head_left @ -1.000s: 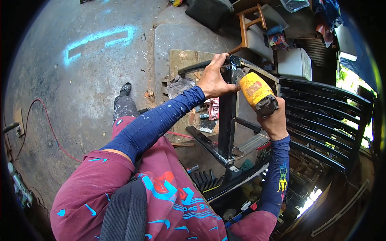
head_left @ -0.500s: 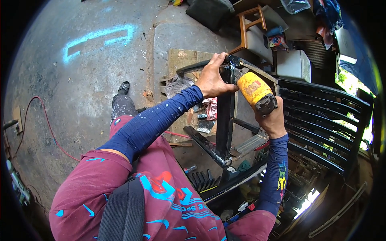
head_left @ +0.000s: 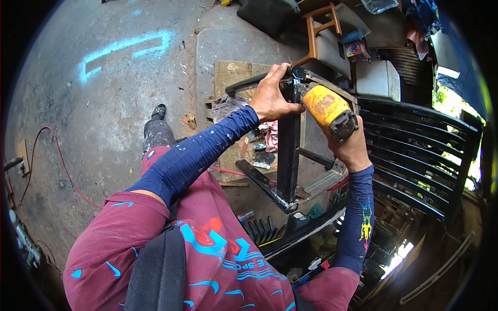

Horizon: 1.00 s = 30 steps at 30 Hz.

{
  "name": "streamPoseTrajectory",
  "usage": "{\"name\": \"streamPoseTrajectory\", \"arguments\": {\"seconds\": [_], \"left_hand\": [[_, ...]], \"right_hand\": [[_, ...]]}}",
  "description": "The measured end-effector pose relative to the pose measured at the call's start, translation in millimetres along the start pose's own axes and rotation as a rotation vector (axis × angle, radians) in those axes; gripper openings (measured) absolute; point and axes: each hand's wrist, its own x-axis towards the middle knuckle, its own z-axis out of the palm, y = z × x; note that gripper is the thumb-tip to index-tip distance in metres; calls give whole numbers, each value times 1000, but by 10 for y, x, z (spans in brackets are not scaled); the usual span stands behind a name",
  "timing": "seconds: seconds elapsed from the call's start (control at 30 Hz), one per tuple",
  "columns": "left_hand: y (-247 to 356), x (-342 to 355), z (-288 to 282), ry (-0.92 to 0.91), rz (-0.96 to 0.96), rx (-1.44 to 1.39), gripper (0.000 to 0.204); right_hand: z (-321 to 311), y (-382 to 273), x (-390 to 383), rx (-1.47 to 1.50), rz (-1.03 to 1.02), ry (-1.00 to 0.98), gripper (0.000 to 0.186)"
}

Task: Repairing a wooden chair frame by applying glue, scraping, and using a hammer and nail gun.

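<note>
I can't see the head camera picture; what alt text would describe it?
A person's left hand grips the top of a black metal frame while the right hand presses a yellow power tool against it. Below lie a concrete floor with blue paint marks, a red cable and a black slatted grille.

Stained concrete floor (head_left: 119,119) under wooden board (head_left: 231,75), red cable (head_left: 62,166).

**Count on the floor**

I count two hands: left hand (head_left: 271,98), right hand (head_left: 354,147). One yellow grinder (head_left: 328,109). One black frame (head_left: 288,150). One slatted grille (head_left: 415,150). One wooden chair (head_left: 324,36). One white box (head_left: 377,79). One red cable (head_left: 57,160). One shoe (head_left: 158,111).
</note>
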Motion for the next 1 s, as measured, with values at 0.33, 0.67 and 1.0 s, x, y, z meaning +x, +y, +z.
{"name": "streamPoseTrajectory", "arguments": {"seconds": [0.33,0.67,1.0], "left_hand": [[64,6,-54,-82,-39,50,131],[-32,27,-17,-58,10,113,128],[-54,39,13,-56,15,46,116]], "right_hand": [[-262,-129,-721,95,192,383,35],[-896,-1872,-3196,136,632,387,47],[1842,-2371,-2562,888,1005,289,67]]}}
